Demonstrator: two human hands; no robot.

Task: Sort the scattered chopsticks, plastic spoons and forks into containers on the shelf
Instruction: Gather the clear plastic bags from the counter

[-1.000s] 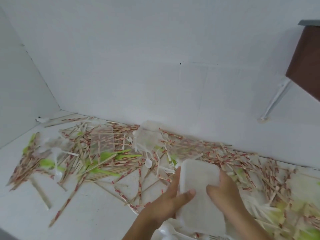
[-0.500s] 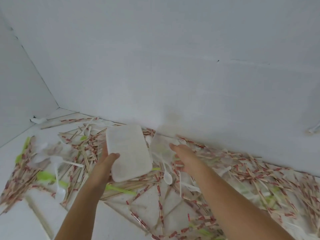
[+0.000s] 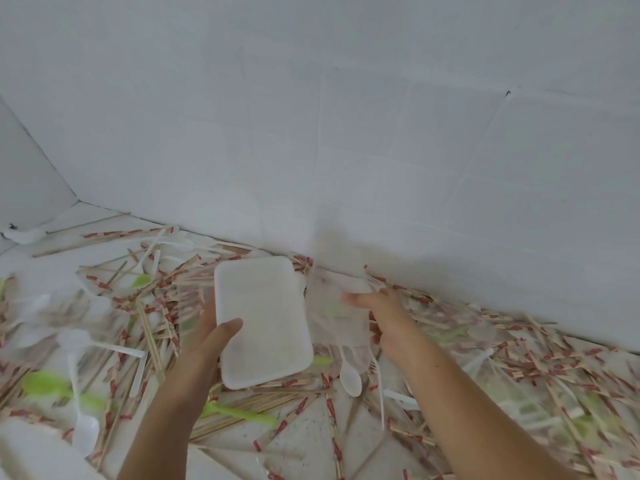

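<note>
Head view, looking down at a white worktop [image 3: 304, 441] set against a white wall [image 3: 311, 133].

Left grip [image 3: 204, 344] clasped round the near-left corner of a white rectangular container [image 3: 266, 317], thumb laid across its face, fingers behind. Held tilted, above the clutter, mid-worktop toward the back edge.

Right grip [image 3: 388, 317] just beside it to the right, pinching a clear plastic container [image 3: 332, 306] by its right side. Blurred, so finger placement hard to tell. Close to the back edge, by the wall.

Strewn from left edge to right edge: red-printed paper-wrapped chopsticks [image 3: 114, 233], plus bare wooden ones.

1 white plastic spoon [image 3: 350, 377] below the clear plastic container, bowl toward the front edge. White plastic fork [image 3: 373, 281] showing its tines just above the right grip. Green plastic utensil [image 3: 242, 414] beside the left forearm. Another white spoon [image 3: 83, 434] near the left edge.
</note>
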